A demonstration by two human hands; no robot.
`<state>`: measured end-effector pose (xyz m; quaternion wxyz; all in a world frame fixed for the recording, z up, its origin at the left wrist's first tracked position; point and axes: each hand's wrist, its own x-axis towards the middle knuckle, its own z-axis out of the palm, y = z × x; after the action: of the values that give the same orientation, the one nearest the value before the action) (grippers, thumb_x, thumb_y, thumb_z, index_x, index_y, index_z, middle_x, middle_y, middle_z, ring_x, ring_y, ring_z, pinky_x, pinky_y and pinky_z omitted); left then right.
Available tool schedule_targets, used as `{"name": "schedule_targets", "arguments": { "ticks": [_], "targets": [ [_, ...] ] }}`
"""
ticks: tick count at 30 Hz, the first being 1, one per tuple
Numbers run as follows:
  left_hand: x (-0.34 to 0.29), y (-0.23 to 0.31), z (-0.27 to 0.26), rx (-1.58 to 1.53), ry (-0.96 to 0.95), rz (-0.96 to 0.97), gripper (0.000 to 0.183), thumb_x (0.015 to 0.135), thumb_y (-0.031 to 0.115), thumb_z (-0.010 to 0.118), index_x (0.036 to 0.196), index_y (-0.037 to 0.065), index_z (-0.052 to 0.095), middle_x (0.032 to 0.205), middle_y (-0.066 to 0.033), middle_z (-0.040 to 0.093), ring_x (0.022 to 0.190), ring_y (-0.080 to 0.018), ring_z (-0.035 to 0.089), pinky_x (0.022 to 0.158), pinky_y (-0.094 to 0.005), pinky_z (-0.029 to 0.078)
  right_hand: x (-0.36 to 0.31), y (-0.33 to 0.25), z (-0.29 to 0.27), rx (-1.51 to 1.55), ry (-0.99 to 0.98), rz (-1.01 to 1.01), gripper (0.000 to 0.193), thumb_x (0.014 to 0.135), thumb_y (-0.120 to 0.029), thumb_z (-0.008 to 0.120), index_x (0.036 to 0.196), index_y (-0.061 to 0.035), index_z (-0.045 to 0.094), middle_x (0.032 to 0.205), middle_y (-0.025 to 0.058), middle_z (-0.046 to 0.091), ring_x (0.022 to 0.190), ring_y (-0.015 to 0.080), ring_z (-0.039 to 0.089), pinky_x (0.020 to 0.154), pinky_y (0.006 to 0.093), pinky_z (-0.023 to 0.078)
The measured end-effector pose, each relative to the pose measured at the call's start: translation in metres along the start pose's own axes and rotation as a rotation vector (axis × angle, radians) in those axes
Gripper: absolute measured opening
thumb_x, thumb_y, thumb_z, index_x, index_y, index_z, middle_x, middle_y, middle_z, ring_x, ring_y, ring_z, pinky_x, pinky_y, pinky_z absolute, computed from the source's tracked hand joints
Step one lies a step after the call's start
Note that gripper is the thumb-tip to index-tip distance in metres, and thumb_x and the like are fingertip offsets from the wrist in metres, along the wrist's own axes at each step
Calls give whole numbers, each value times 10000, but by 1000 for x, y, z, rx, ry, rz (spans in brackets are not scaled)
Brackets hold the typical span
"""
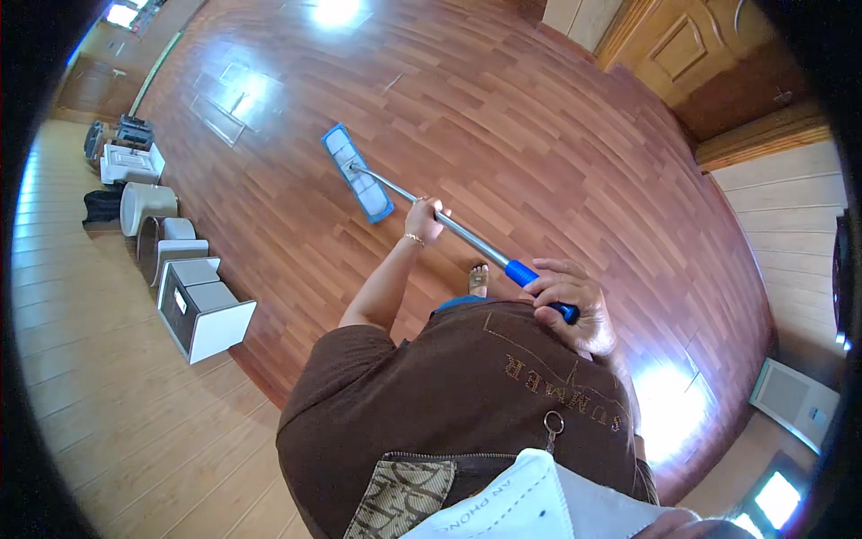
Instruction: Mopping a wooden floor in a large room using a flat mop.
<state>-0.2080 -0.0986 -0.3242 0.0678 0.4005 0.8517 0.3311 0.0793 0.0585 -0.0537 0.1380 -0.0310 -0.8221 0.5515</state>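
A flat mop with a pale blue rectangular pad [368,190] lies on the wood-plank floor [503,117] ahead of me. Its silver pole [469,237] slants back toward my body and ends in a blue grip [521,273]. My left hand [426,221], with a bracelet at the wrist, is wrapped round the pole's middle. At the top end, close to my brown shirt [431,377], my right hand [576,307] holds the blue grip with its fingers curled about it. Below the pole shows my sandalled foot [479,280].
Along the left wall stand a white box-shaped unit [235,322], a rounded whitish container [144,205] and several other pieces. A wooden door [687,54] is at the far right. Farther down the right side sits a pale box-shaped appliance [795,402]. Bright light reflects off the floor.
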Motion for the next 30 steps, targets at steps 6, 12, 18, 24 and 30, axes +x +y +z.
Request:
{"name": "schedule_targets", "arguments": {
  "ticks": [6, 12, 18, 24, 30],
  "targets": [
    [-7, 40, 16, -152, 19, 80, 331, 748, 206, 712, 570, 52, 480, 569, -156, 509, 607, -366, 525, 591, -437, 405, -7, -41, -27, -93, -11, -149, 149, 734, -187, 759, 761, -90, 649, 886, 38, 701, 1046, 296, 629, 944, 471, 396],
    [4, 116, 7, -95, -54, 309, 302, 745, 250, 716, 585, 76, 527, 581, -135, 555, 585, -358, 544, 585, -441, 416, -12, -92, -48, -23, 1, -428, 180, 809, -262, 696, 800, -85, 666, 798, 52, 694, 875, 287, 678, 862, 448, 452],
    [-2, 199, 13, -274, -167, 272, 298, 747, 264, 705, 589, 66, 548, 555, -150, 550, 546, -348, 576, 509, -439, 429, -12, -133, -54, -20, 6, -613, 294, 781, -294, 746, 962, -77, 665, 811, 54, 676, 830, 264, 673, 809, 432, 487],
    [-10, 227, 22, -285, -295, 311, 202, 775, 237, 712, 793, 50, 642, 752, -173, 645, 716, -317, 633, 565, -388, 451, 4, -144, -43, -46, 38, -758, 448, 742, -392, 784, 975, -37, 642, 822, 89, 684, 821, 288, 687, 799, 440, 512],
    [-45, 335, -119, 1310, -1253, -121, 90, 761, 166, 670, 796, 87, 645, 810, -79, 655, 718, -214, 614, 670, -387, 454, 32, -94, -12, -60, -83, -682, 300, 644, -207, 765, 885, -79, 643, 773, 65, 656, 704, 257, 654, 655, 380, 508]
  ]
}}
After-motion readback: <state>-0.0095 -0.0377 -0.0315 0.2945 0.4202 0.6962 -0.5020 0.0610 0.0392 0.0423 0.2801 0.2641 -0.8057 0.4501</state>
